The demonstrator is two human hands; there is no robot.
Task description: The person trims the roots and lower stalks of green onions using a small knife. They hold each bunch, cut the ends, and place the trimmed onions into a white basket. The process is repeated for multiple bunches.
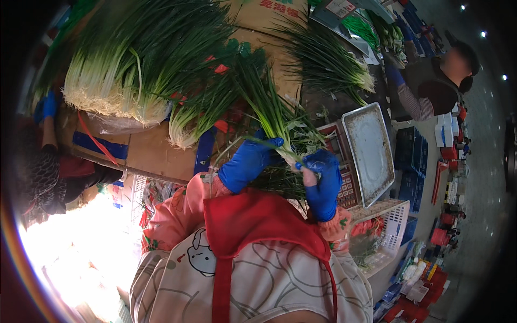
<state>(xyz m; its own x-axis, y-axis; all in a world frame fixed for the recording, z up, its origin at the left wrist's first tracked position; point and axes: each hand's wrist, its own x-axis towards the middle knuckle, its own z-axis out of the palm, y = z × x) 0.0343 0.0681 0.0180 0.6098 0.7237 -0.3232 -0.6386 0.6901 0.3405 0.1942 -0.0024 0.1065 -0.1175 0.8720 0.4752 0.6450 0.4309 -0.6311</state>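
My left hand (250, 163), in a blue glove, is closed around the pale stalks of a small bunch of scallions (264, 109). The green leaves point up and away from me. At the root end, my right hand (326, 177) pinches the white stalks; its blue glove leaves part of the thumb bare. Loose leaf scraps (305, 131) lie behind and below both hands. Left of them rests a smaller scallion bunch (192, 121), roots towards me. A big pile of scallions (121, 76) with stringy roots fills the table's left side.
A digital scale (348, 187) with a metal tray (368, 153) stands at right, above a white plastic crate (387, 238). More scallions (335, 66) lie at the far right. One person (424, 84) stands beyond; another's gloved hand (49, 105) shows at left. Cardboard (161, 151) covers the table.
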